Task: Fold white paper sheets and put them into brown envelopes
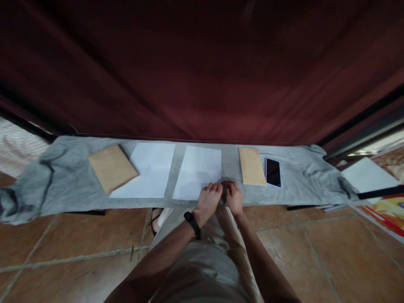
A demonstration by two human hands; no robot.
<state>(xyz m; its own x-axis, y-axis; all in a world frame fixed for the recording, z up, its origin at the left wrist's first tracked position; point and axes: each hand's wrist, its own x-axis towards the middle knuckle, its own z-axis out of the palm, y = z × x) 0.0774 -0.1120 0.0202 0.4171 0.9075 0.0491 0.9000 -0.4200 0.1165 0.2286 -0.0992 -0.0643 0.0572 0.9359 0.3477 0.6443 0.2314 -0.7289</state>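
Note:
My left hand (209, 198) and my right hand (234, 196) meet at the near right corner of a white sheet of paper (197, 170) that lies on a grey cloth (72, 185). Both hands have their fingers curled onto that corner; whether they pinch the paper is hard to make out. A black band sits on my left wrist. Right of the hands lie a brown envelope (251, 166) and a dark phone (273, 172). Further left are a second white sheet (148, 172) and another brown envelope (112, 167).
The grey cloth covers a low, narrow surface against a dark red curtain (202, 75). Brown floor tiles (63, 244) lie below. A white sheet (368, 174) and colourful printed material (386, 212) sit at the far right.

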